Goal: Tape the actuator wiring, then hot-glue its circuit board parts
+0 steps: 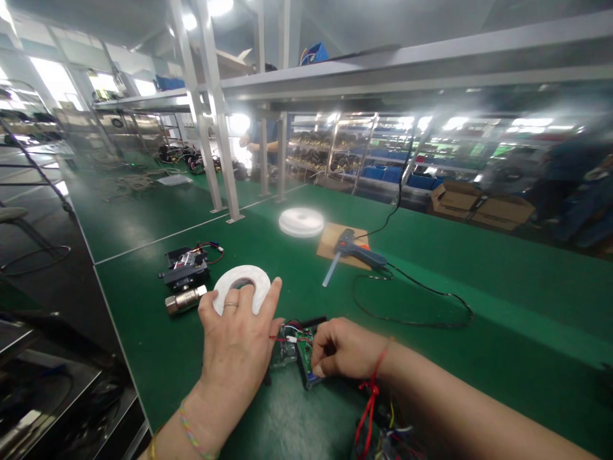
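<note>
My left hand (pixel 237 348) lies over a roll of white tape (pixel 261 284), two fingers hooked into its hole and the others at its outer edge. A pinch of my right hand (pixel 342 348) closes on the near right side of a green circuit board (pixel 305 351) in a dark housing. Small wires and a clear plastic part (pixel 283 353) sit at the board's left, between the hands. What lies right under the right fingertips is hidden. Beyond the left hand are a metal cylindrical fitting (pixel 184 300) and a black device with wires (pixel 186 267).
A glue gun (pixel 359 249) with a glue stick lies on a piece of cardboard (pixel 330 241), its cord looping over the green table (pixel 421 255). Another white roll (pixel 301 222) is behind. Metal posts (pixel 223 128) hold a shelf. Loose wires (pixel 387 441) lie near the right forearm.
</note>
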Available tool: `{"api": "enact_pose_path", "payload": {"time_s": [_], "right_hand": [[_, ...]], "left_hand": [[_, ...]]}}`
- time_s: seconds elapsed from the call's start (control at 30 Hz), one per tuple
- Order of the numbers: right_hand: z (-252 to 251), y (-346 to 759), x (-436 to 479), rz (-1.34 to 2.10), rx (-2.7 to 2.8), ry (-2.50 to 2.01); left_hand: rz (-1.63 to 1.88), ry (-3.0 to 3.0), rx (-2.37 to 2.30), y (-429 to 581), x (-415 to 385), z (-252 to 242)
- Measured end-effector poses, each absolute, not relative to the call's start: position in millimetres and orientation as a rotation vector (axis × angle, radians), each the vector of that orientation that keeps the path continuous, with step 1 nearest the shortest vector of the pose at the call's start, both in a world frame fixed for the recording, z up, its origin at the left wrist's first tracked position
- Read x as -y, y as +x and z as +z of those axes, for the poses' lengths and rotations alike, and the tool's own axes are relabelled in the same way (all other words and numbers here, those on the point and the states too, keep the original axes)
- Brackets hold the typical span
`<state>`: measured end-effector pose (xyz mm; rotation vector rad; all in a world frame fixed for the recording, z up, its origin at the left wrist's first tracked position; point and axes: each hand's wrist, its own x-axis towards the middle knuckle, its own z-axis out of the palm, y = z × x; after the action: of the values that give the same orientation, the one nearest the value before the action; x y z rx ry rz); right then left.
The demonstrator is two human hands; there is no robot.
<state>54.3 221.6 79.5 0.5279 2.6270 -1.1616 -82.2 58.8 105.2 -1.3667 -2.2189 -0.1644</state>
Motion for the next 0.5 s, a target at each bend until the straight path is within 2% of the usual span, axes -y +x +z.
{"api": "enact_pose_path", "payload": {"time_s": [0.2, 0.5], "right_hand": [[82.0, 52.5, -219.0, -1.099, -2.630, 0.550], [79.0, 56.0, -235.5, -1.231, -2.528, 0.311]], "left_hand": [[-0.184, -1.375, 2.214, -82.8, -60.4, 102.4], [-0.176, -1.366, 2.199, -82.1, -59.1, 100.3]]}}
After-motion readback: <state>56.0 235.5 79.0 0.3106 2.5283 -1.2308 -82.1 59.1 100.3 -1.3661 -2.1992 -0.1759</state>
